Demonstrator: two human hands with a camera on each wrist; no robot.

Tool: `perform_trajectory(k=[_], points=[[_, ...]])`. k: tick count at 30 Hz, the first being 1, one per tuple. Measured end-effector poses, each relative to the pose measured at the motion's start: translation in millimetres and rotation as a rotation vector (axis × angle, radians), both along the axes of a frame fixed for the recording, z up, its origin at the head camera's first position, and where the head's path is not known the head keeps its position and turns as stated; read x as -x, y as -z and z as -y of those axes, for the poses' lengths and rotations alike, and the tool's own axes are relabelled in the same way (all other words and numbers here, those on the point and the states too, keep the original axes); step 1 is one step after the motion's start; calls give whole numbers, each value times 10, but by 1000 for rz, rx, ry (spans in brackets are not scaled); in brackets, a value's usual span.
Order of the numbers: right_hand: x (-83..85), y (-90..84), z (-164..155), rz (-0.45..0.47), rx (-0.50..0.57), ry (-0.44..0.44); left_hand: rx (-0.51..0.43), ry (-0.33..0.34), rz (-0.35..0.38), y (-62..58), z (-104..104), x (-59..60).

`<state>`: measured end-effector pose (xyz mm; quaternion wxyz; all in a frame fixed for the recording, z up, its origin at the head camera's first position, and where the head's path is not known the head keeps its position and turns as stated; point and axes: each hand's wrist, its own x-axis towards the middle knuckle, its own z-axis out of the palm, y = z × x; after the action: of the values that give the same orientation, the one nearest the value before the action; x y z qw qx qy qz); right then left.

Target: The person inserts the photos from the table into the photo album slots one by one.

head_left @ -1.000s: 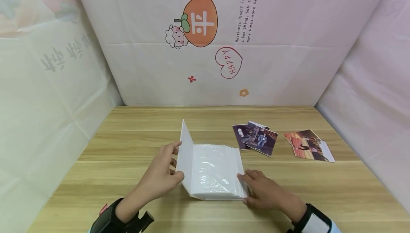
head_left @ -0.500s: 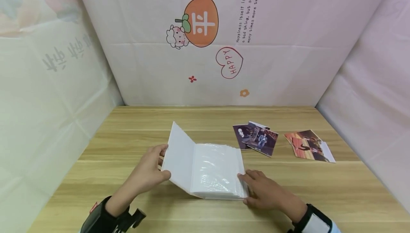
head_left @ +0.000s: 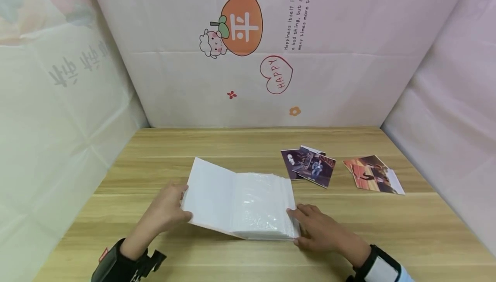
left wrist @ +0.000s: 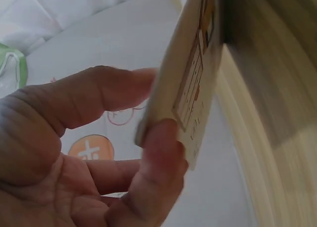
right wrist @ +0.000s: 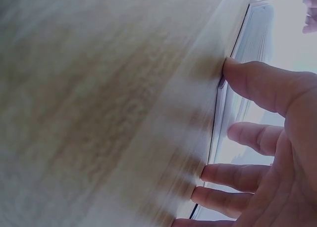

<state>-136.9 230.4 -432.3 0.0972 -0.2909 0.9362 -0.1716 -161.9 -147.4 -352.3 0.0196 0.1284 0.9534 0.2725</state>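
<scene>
A small photo album [head_left: 261, 206] with clear plastic sleeves lies on the table, its white front cover [head_left: 211, 196] swung out to the left and tilted up off the wood. My left hand [head_left: 166, 209] pinches the cover's left edge between thumb and fingers; in the left wrist view, the printed outer face of the cover [left wrist: 190, 88] shows. My right hand [head_left: 319, 230] rests at the album's right edge, one finger on the sleeves and the thumb by the near corner. Seen from the right wrist, its fingers [right wrist: 237, 177] are spread and fairly straight along the album's side.
Behind the album to the right lies an overlapping pile of dark photos [head_left: 315, 168]. Farther right is another pile of orange-toned photos [head_left: 373, 176]. The wooden table [head_left: 174, 144] is walled in by white printed cloth [head_left: 174, 88] at the back and both sides.
My left hand has moved left and lower, swinging the album's cover from nearly upright to a shallow tilt. The right hand has stayed at the album's right edge.
</scene>
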Motion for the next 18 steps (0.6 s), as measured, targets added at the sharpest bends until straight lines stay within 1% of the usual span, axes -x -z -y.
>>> perform_trajectory(k=[3,6,10,18], points=[[0,4,-3,14,1,1,99,6,7,87,37,25],[6,9,-3,28,6,3,148,3,49,160,64,52],[6,19,1,33,10,7,167,-11,100,235,83,79],[8,21,-6,21,2,11,159,14,144,357,53,113]])
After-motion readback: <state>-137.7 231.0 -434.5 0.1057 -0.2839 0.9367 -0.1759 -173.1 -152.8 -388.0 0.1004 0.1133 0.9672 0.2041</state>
